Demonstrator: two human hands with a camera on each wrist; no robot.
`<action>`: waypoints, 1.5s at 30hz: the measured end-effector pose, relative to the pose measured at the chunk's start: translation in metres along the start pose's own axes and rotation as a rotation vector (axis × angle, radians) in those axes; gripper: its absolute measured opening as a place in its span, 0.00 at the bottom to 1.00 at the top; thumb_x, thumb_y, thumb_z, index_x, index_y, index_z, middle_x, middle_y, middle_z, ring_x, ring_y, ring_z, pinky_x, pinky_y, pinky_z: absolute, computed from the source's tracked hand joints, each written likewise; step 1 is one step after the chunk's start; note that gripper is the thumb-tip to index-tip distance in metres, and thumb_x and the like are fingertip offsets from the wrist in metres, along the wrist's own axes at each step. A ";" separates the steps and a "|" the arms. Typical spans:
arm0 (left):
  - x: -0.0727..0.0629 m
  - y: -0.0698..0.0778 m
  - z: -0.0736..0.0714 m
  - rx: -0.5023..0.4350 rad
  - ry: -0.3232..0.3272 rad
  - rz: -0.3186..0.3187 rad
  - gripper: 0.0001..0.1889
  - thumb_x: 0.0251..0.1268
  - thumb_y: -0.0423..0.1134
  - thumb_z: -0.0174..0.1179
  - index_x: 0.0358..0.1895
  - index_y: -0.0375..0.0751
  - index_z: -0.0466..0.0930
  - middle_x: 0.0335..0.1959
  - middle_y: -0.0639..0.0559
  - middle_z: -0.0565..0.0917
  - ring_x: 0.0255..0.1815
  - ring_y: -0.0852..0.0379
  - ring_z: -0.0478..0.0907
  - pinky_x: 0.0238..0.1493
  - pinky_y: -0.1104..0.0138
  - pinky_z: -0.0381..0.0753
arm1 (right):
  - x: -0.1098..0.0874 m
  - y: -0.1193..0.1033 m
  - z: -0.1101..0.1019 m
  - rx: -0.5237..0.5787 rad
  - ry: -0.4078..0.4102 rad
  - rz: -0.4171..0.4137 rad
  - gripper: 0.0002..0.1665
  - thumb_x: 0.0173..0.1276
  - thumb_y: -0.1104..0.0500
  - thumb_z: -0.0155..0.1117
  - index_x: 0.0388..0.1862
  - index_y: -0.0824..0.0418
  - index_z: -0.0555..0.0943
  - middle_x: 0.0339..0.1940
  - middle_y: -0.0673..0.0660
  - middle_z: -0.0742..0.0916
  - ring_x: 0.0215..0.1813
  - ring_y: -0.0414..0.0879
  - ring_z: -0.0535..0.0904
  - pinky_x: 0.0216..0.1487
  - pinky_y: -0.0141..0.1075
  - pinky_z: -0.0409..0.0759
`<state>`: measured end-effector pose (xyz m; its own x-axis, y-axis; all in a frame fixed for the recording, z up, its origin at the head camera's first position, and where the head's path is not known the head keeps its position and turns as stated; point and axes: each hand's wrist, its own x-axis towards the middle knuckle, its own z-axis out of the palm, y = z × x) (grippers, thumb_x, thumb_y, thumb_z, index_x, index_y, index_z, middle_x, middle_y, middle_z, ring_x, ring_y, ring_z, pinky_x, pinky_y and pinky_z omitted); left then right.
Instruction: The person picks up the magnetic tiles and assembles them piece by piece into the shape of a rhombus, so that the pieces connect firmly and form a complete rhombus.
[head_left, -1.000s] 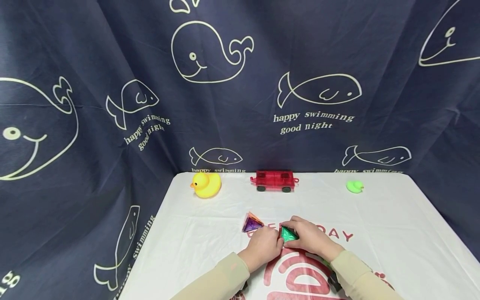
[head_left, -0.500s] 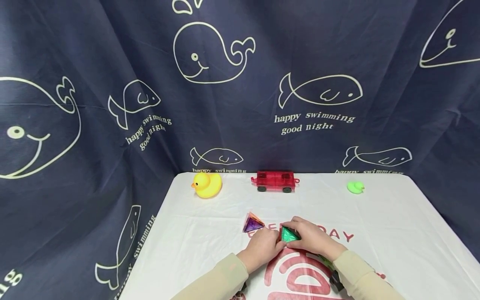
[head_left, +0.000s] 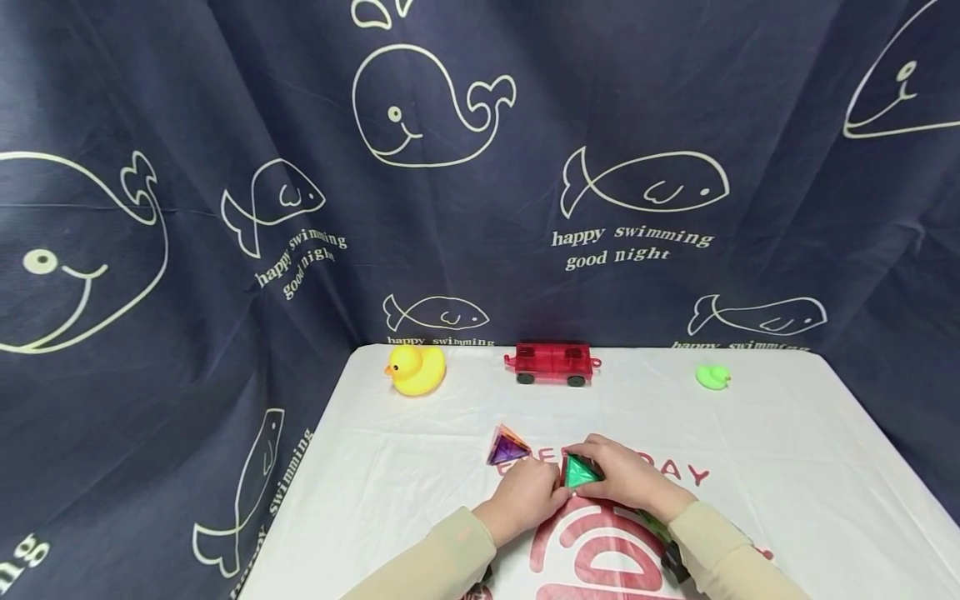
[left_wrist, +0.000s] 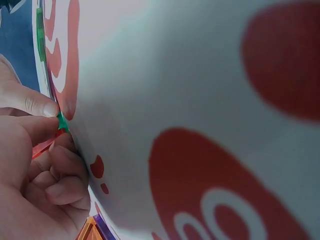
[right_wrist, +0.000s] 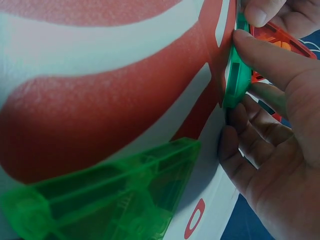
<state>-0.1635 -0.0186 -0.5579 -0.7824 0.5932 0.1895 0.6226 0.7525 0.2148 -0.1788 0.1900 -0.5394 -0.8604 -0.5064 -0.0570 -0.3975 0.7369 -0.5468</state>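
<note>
Near the middle of the table, a green triangular magnetic tile (head_left: 581, 472) leans against red translucent tile pieces (right_wrist: 280, 37), which look joined to it. My right hand (head_left: 628, 477) grips the green tile between thumb and fingers. My left hand (head_left: 522, 497) pinches at the red side with curled fingers, its thumb tip at the green tile's near corner; much of the red piece is hidden. Beyond the left knuckles stands a small purple and orange pyramid of tiles (head_left: 508, 448). By my right wrist lies a light green triangular tile (right_wrist: 115, 195), largely covered by the forearm in the head view.
A yellow rubber duck (head_left: 417, 370), a red wheeled toy car base (head_left: 552, 362) and a small green duck (head_left: 713, 377) line the far edge of the white-covered table (head_left: 765, 425). Behind them hangs a dark blue curtain (head_left: 480, 225). Dark objects show partly beneath both forearms.
Both hands keep their hold with only slight finger shifts at the green tile. The whole head view has drifted a little; the ducks, car base and pyramid stay put.
</note>
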 end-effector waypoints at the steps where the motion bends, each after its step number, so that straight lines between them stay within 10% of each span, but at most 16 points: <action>1: 0.000 0.000 0.001 -0.007 -0.006 -0.001 0.20 0.65 0.48 0.70 0.16 0.53 0.74 0.09 0.66 0.70 0.14 0.64 0.70 0.23 0.66 0.70 | 0.000 0.000 0.000 -0.001 -0.001 0.001 0.36 0.58 0.48 0.84 0.64 0.56 0.83 0.43 0.44 0.81 0.42 0.39 0.76 0.49 0.42 0.80; 12: 0.003 -0.003 -0.007 -0.193 -0.112 -0.032 0.24 0.67 0.44 0.70 0.13 0.51 0.71 0.08 0.68 0.64 0.14 0.69 0.63 0.21 0.74 0.62 | -0.002 0.005 0.003 -0.005 0.020 -0.047 0.36 0.60 0.49 0.83 0.65 0.58 0.82 0.44 0.45 0.80 0.43 0.39 0.75 0.47 0.40 0.79; 30: 0.003 -0.001 -0.009 -0.134 -0.136 -0.064 0.24 0.67 0.47 0.70 0.13 0.51 0.71 0.08 0.66 0.65 0.15 0.65 0.65 0.22 0.70 0.66 | -0.017 0.010 -0.009 -0.002 0.040 -0.051 0.34 0.63 0.49 0.80 0.65 0.61 0.82 0.46 0.46 0.81 0.42 0.39 0.76 0.45 0.40 0.79; 45: 0.005 -0.001 -0.008 -0.143 -0.124 -0.069 0.25 0.67 0.47 0.69 0.12 0.51 0.68 0.08 0.66 0.62 0.14 0.67 0.63 0.20 0.71 0.62 | -0.069 0.049 -0.038 -0.025 0.080 0.021 0.30 0.60 0.48 0.82 0.57 0.62 0.86 0.43 0.45 0.81 0.39 0.39 0.73 0.41 0.36 0.75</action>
<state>-0.1676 -0.0187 -0.5499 -0.8138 0.5788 0.0517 0.5559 0.7496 0.3592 -0.1511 0.2781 -0.5300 -0.8912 -0.4537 -0.0006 -0.3858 0.7586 -0.5251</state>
